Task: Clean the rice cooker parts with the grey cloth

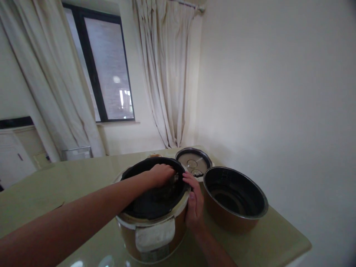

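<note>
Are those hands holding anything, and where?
The right hand lies flat against the cooker, on its right wall near the rim. The left hand reaches inside to the far rim; whether it grips anything cannot be told.

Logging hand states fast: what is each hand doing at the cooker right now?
Left hand: curled inside the cooker at its far rim; grip cannot be told.
Right hand: open, flat against the cooker's side.

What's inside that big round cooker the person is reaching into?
Inside the round tan cooker only its black lining shows, with the left hand at the far rim. What lies beneath that hand is covered. The right hand rests on the cooker's outer side.
</note>
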Motion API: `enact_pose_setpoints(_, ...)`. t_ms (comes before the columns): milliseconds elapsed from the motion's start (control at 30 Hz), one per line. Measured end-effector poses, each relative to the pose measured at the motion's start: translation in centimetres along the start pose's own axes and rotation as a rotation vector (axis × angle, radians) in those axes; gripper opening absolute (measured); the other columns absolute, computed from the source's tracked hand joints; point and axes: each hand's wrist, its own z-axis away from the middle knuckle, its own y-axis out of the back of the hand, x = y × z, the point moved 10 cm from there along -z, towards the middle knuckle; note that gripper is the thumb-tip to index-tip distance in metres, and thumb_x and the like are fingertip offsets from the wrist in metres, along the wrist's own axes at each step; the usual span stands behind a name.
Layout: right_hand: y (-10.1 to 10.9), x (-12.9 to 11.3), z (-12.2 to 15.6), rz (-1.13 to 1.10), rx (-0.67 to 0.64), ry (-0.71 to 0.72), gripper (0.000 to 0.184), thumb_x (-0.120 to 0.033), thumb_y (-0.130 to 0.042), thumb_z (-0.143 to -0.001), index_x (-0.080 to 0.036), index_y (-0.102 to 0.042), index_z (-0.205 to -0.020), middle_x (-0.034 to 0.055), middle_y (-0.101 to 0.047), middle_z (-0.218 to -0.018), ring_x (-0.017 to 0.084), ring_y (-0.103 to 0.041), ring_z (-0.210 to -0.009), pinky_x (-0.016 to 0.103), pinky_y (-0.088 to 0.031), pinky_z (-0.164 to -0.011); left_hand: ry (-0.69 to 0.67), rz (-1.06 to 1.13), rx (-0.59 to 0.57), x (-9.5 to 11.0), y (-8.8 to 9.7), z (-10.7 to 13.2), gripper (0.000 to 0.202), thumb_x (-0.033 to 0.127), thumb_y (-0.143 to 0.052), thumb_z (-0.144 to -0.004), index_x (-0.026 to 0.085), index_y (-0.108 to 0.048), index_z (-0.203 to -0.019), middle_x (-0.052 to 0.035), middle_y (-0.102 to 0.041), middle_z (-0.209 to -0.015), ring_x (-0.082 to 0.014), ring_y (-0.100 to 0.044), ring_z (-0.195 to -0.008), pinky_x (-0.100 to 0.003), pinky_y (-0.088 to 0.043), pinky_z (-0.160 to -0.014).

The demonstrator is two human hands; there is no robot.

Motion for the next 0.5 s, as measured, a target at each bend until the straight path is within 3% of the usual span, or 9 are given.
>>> enact_pose_setpoints(133,0.0,-0.2,-0.2,0.014,-0.041,-0.002,0.039,-0.036,-0.033,-0.111,-0.027,-0.062,-0.137,0.0107,-0.062,-0.145,0.029,-0.055,-0.14,0.056,-0.042,-0.118,0.046,-0.046,-0.02,-3.0,-0.2,1.6,0.035,0.012,-0.057,-0.092,0.019,-0.075,-0.121,-0.0181,-0.073,-0.13,-0.0378,-0.069,-0.123,-0.05,-0.06,-0.093)
enact_pose_setpoints(300,0.1,-0.4,-0.3,0.019,-0.053,0.005,0.039,-0.035,-0.034,-0.111,-0.027,-0.062,-0.137,0.011,-0.062,-0.145,0.029,-0.054,-0.142,0.056,-0.042,-0.119,0.151,-0.065,-0.25,-4.9,-1.6,5.0,0.035,0.016,-0.073,-0.078,0.019,-0.08,-0.112,-0.0209,-0.078,-0.118,-0.0399,-0.074,-0.111,-0.05,-0.06,-0.091)
enact_pose_setpoints(400,0.1,-0.4,-0.3,0.027,-0.057,0.0,0.039,-0.035,-0.034,-0.111,-0.027,-0.062,-0.137,0.0109,-0.062,-0.145,0.029,-0.054,-0.142,0.056,-0.042,-0.118,0.205,-0.025,-0.378,-4.9,-1.8,6.8,0.037,0.028,-0.08,-0.07,0.017,-0.083,-0.105,-0.0234,-0.079,-0.112,-0.0417,-0.076,-0.102,-0.05,-0.06,-0.087)
enact_pose_setpoints(500,0.0,-0.2,-0.2,0.032,-0.056,-0.011,0.039,-0.035,-0.034,-0.111,-0.028,-0.061,-0.137,0.0109,-0.061,-0.146,0.029,-0.053,-0.143,0.057,-0.042,-0.119,0.183,0.091,-0.495,-3.4,-1.8,7.9,0.037,0.046,-0.076,-0.075,0.017,-0.084,-0.097,-0.0208,-0.08,-0.105,-0.0393,-0.076,-0.096,-0.049,-0.06,-0.086)
